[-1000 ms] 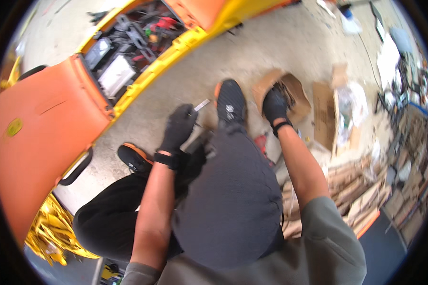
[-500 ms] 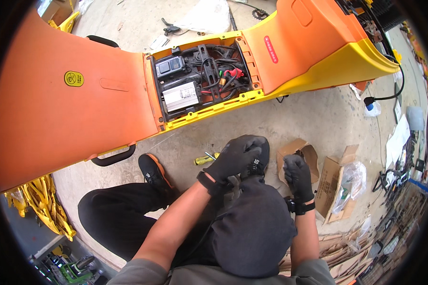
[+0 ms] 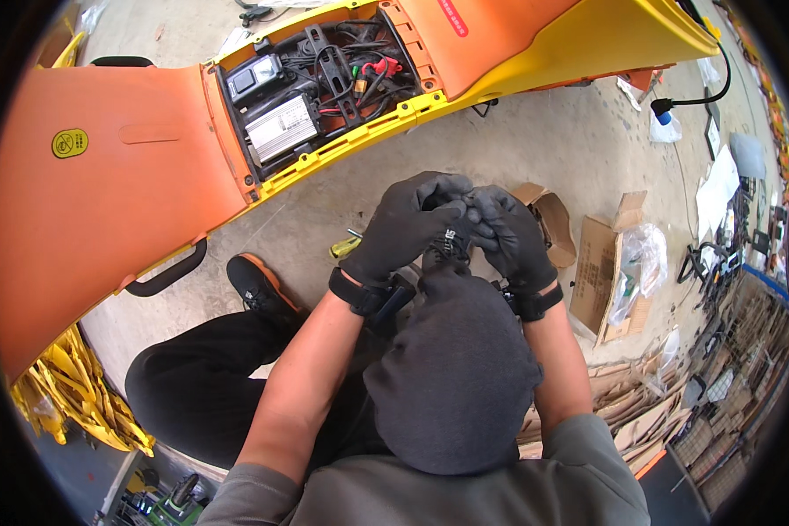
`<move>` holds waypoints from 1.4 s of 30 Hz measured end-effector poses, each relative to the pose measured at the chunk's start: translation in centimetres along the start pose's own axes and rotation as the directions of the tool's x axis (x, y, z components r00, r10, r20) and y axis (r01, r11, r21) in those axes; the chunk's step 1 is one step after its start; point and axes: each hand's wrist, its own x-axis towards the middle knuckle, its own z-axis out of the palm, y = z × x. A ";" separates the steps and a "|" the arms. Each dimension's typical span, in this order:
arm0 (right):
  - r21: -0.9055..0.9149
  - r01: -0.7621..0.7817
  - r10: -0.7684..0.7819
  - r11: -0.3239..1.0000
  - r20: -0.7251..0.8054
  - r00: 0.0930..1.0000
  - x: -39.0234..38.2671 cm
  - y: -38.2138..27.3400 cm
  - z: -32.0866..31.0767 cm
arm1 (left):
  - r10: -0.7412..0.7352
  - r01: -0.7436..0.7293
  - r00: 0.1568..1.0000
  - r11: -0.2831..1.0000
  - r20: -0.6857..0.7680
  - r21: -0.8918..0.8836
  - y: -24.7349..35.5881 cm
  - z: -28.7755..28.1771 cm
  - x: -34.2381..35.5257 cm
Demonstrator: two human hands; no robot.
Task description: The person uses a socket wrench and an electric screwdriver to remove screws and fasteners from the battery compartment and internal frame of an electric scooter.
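Observation:
My left hand (image 3: pixel 399 223), in a black glove, is closed above my shoe at the middle, its fingertips curled inward. My right hand (image 3: pixel 510 237), also gloved, meets it with fingers pinched together; what they hold, if anything, is hidden between them. A yellow-handled screwdriver (image 3: pixel 342 246) lies on the floor left of my hands. A small open cardboard box (image 3: pixel 556 219) is just behind my right hand. Above them stands an orange and yellow vehicle body (image 3: pixel 140 175) with an open compartment (image 3: pixel 320 88) holding a silver ribbed unit (image 3: pixel 280 129), wiring and connectors.
A larger open carton (image 3: pixel 592 280) with clear plastic is at right. Flattened cardboard (image 3: pixel 622 394) lies at lower right, yellow panels (image 3: pixel 79 386) at lower left. A black cable (image 3: pixel 719 92) hangs from the vehicle's right end. Assorted parts (image 3: pixel 719 259) line the right edge.
My right hand has moved from the small box up and left to meet my left hand, which has risen to the middle. The view has swung, showing more of the vehicle.

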 end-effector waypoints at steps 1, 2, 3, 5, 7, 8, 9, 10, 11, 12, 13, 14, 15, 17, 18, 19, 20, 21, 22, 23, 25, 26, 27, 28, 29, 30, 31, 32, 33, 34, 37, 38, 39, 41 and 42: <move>0.024 -0.007 0.007 1.000 0.026 1.000 0.1 0.2 0.0 | 0.032 -0.032 0.999 0.999 -0.003 -0.015 -0.4 0.0 0.0; 0.048 -0.015 0.013 0.999 0.053 0.999 0.3 0.4 -0.1 | 0.030 -0.030 1.000 0.999 -0.003 -0.017 -0.6 -0.1 0.0; 0.048 -0.015 0.012 0.999 0.049 0.999 0.3 0.4 -0.2 | 0.045 -0.045 0.999 0.999 -0.004 0.018 -0.8 0.0 0.1; -0.011 -0.065 0.065 0.998 0.020 0.998 0.3 0.2 -0.4 | 0.059 -0.059 0.998 0.997 -0.001 0.051 -0.8 0.2 0.2; -0.065 -0.060 0.060 0.996 0.013 0.998 0.1 -0.1 0.0 | 0.049 -0.048 0.999 0.997 -0.023 0.062 -0.7 0.2 0.0; -0.121 -0.053 0.055 0.991 0.006 0.998 0.0 -0.2 0.1 | 0.048 -0.047 0.999 0.997 -0.023 0.061 -0.8 0.2 0.0; -0.121 -0.055 0.056 0.991 0.006 0.998 -0.3 -0.2 -0.2 | 0.015 -0.012 0.999 0.998 -0.045 0.069 -0.9 0.0 0.0; -0.412 -0.030 -0.003 0.911 -0.078 0.997 -1.0 -0.3 -0.8 | -0.016 0.022 0.997 0.997 -0.069 0.080 -0.9 -0.4 -0.1; -0.666 -0.030 -0.084 0.746 -0.139 0.987 -1.8 -0.4 -1.7 | -0.016 0.022 0.997 0.996 -0.074 0.081 -1.0 -0.7 -0.2; -0.763 -0.139 -0.040 0.631 -0.210 0.977 -2.7 -0.1 -3.4 | -0.029 0.034 0.996 0.998 -0.081 0.055 -1.1 -0.9 -0.2; -0.834 -0.240 -0.006 0.497 -0.279 0.960 -3.7 0.9 -5.6 | -0.042 0.045 0.995 0.998 -0.095 0.033 -1.1 -1.2 -0.3; -0.960 -0.094 -0.092 0.264 -0.122 0.988 -5.3 2.5 -8.4 | -0.036 0.039 0.994 0.999 -0.102 0.032 -1.2 -1.8 -0.2; -0.991 -0.041 -0.122 0.125 -0.056 0.991 -7.2 4.7 -10.6 | -0.033 0.038 0.994 0.998 -0.108 0.044 -1.5 -2.3 0.0; -0.997 0.019 -0.107 -0.068 0.026 0.994 -10.9 9.3 -15.1 | -0.027 0.033 0.990 0.999 -0.141 0.042 -2.7 -2.8 -0.5; -0.996 0.043 -0.150 0.074 0.032 0.988 -12.8 9.7 -14.1 | -0.039 0.039 0.992 0.999 -0.120 -0.002 -3.6 -3.3 -0.7; -0.991 -0.102 -0.150 -0.082 -0.089 0.985 -14.8 15.4 -20.6 | -0.031 0.028 0.997 0.998 -0.064 -0.051 -3.8 -2.6 0.5; -0.968 -0.025 -0.245 -0.251 0.039 0.969 -15.2 17.7 -20.8 | -0.011 0.008 0.996 0.999 -0.088 -0.040 -4.1 -3.2 0.3; -0.904 -0.001 -0.340 -0.428 0.161 0.927 -15.9 19.6 -21.1 | -0.026 0.024 0.996 0.999 -0.089 -0.024 -4.2 -3.4 -0.1; -0.893 -0.072 -0.331 -0.445 0.089 0.940 -16.2 21.1 -21.6 | -0.037 0.036 0.995 0.999 -0.090 -0.007 -4.1 -3.4 -0.4; -0.835 -0.140 -0.157 -0.532 -0.065 0.986 -16.8 25.5 -26.8 | -0.034 0.032 0.997 0.999 -0.063 -0.032 -3.6 -2.6 0.3; -0.966 -0.114 -0.103 -0.231 -0.092 0.990 -16.2 25.2 -23.1 | -0.053 0.049 0.992 0.998 -0.118 -0.035 -3.4 -3.4 -1.0; -0.974 -0.149 -0.085 -0.173 -0.136 0.987 -16.2 24.6 -22.4 | -0.049 0.040 0.992 0.997 -0.118 -0.073 -3.6 -3.4 -0.9; -0.982 -0.154 -0.060 -0.114 -0.148 0.987 -15.9 24.5 -21.3 | -0.036 0.027 0.989 0.998 -0.145 -0.062 -3.2 -3.8 -1.5; -0.987 -0.145 -0.041 -0.072 -0.143 0.989 -15.5 24.6 -20.4 | -0.051 0.044 0.982 0.998 -0.183 -0.042 -2.7 -4.3 -2.1; -0.980 -0.191 -0.057 -0.046 -0.189 0.980 -16.3 24.0 -20.7 | -0.058 0.050 0.984 0.997 -0.167 -0.051 -2.9 -3.5 -1.3; -0.979 -0.205 -0.054 -0.021 -0.204 0.978 -16.4 24.0 -20.5 | -0.048 0.039 0.984 0.998 -0.173 -0.052 -3.1 -3.5 -1.3; -0.976 -0.217 -0.056 0.012 -0.218 0.974 -16.6 23.9 -20.4 | -0.031 0.023 0.985 0.999 -0.167 -0.049 -3.3 -3.4 -1.3; -0.974 -0.224 -0.060 0.040 -0.227 0.972 -16.7 23.9 -20.3 | -0.015 0.008 0.987 0.999 -0.159 -0.045 -3.4 -3.4 -1.1; -0.970 -0.233 -0.057 0.075 -0.237 0.970 -17.3 23.7 -19.8 | -0.017 0.010 0.986 0.999 -0.163 -0.047 -3.3 -3.3 -1.3; -0.965 -0.240 -0.060 0.106 -0.247 0.967 -17.4 23.4 -19.5 | -0.017 0.010 0.989 0.999 -0.150 -0.045 -3.3 -3.2 -1.3; -0.950 -0.242 -0.081 0.197 -0.262 0.962 -17.3 21.7 -18.6 | -0.042 0.034 0.985 0.998 -0.165 -0.052 -3.3 -3.1 -1.4; -0.946 -0.226 -0.083 0.231 -0.251 0.965 -17.0 21.0 -17.8 | -0.057 0.048 0.975 0.998 -0.213 -0.046 -3.1 -3.5 -1.5; -0.940 -0.210 -0.084 0.270 -0.241 0.967 -16.8 20.3 -17.0 | -0.025 0.024 0.977 1.000 -0.212 -0.004 -3.0 -3.9 -1.8; -0.921 -0.172 -0.101 0.350 -0.219 0.971 -16.7 18.6 -15.5 | -0.015 0.007 0.975 0.999 -0.224 -0.040 -3.4 -4.7 -1.7; -0.907 -0.154 -0.112 0.391 -0.213 0.971 -17.0 17.3 -14.9 | -0.012 -0.006 0.974 0.997 -0.226 -0.080 -3.6 -4.8 -1.5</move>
